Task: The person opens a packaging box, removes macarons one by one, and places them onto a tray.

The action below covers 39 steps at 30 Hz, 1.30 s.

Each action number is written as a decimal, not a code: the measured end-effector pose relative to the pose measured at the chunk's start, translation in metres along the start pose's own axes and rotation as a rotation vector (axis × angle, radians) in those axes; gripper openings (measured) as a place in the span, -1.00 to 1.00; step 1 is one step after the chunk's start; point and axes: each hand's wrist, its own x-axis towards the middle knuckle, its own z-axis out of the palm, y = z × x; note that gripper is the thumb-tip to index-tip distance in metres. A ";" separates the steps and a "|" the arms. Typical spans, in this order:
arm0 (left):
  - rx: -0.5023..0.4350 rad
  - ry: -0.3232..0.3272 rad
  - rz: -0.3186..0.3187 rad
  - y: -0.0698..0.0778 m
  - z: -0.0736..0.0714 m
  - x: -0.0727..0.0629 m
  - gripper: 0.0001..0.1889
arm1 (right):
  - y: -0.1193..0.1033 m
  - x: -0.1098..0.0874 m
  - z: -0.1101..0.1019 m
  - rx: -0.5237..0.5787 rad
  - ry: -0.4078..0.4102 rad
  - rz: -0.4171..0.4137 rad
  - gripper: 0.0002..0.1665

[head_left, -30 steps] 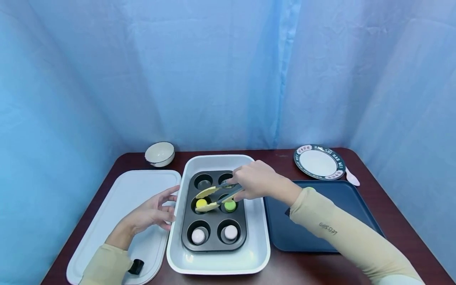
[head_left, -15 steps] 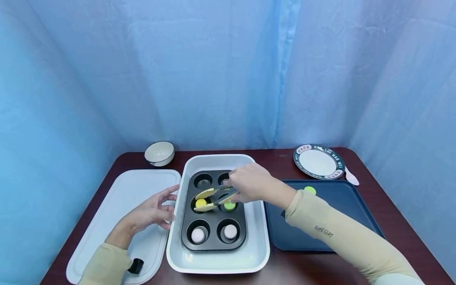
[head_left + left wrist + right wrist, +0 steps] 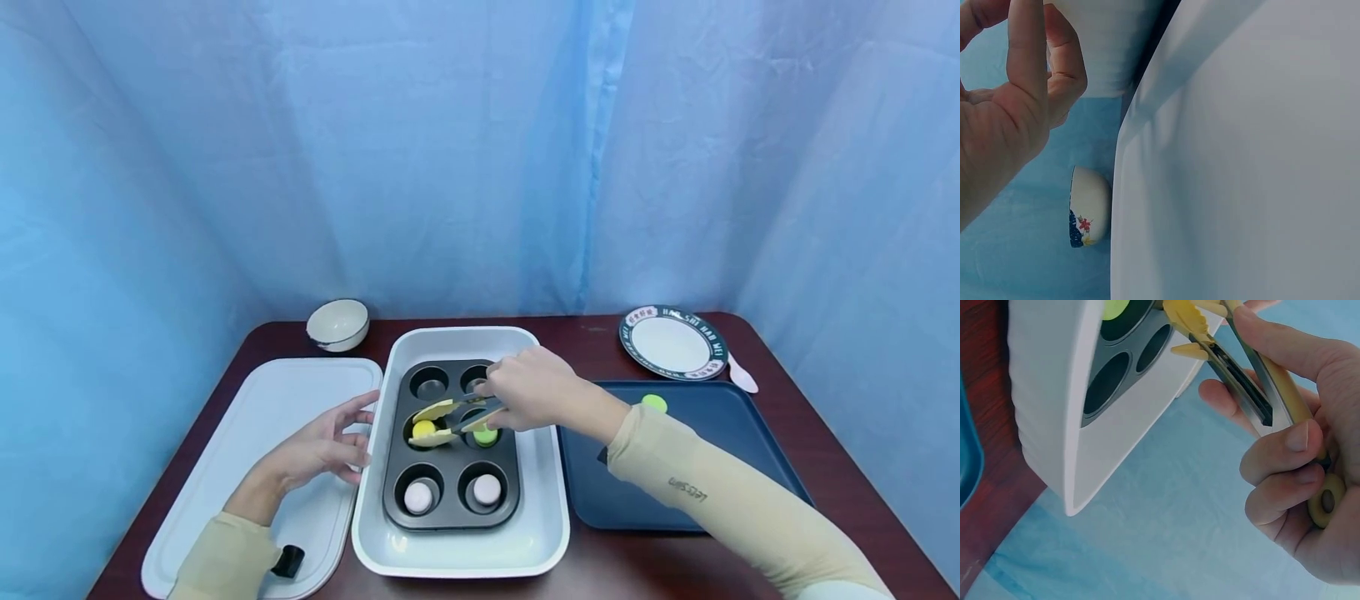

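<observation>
The right hand (image 3: 531, 388) grips tongs (image 3: 1285, 387), their end ring (image 3: 1317, 511) visible only from its wrist — left hand (image 3: 324, 446) relaxed.

Right hand (image 3: 531, 387) slightly leftward, green disc (image 3: 655, 402) on blue tray (image 3: 727, 421) more visible

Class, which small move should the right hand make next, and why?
Probably squeeze the yellow-tipped metal tongs gently: held in the right hand, their parted tips appear to flank the round yellow piece in the dark-grey metal muffin tin.
</observation>
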 end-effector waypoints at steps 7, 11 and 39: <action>0.018 0.004 0.007 -0.001 0.000 -0.001 0.01 | 0.004 -0.002 0.005 0.013 0.025 -0.016 -0.46; 0.018 0.004 0.012 -0.001 0.001 -0.002 0.01 | 0.006 -0.003 0.007 0.023 0.039 -0.023 -0.45; 0.005 0.016 0.001 -0.001 0.002 0.000 0.03 | 0.034 -0.042 -0.014 0.078 0.146 0.065 -0.40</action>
